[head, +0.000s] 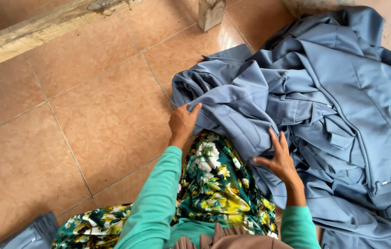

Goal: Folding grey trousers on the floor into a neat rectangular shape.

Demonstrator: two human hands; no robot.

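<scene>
A large heap of blue-grey garments (324, 97) lies on the tiled floor, spreading from the middle to the right edge. My left hand (182, 123) rests on the heap's near left edge, fingers curled over a fold of the cloth. My right hand (279, 159) lies on the cloth lower down with fingers spread, pressing on the fabric. Both arms wear green sleeves. My knee, in a green floral cloth (216, 184), pokes up between the two hands, partly under the heap's edge.
Orange-brown floor tiles (89, 120) fill the left half. A pale concrete ledge (29, 27) runs along the top left, and a post's foot (210, 14) stands at top centre. Another piece of blue-grey cloth (29, 235) shows at the bottom left corner.
</scene>
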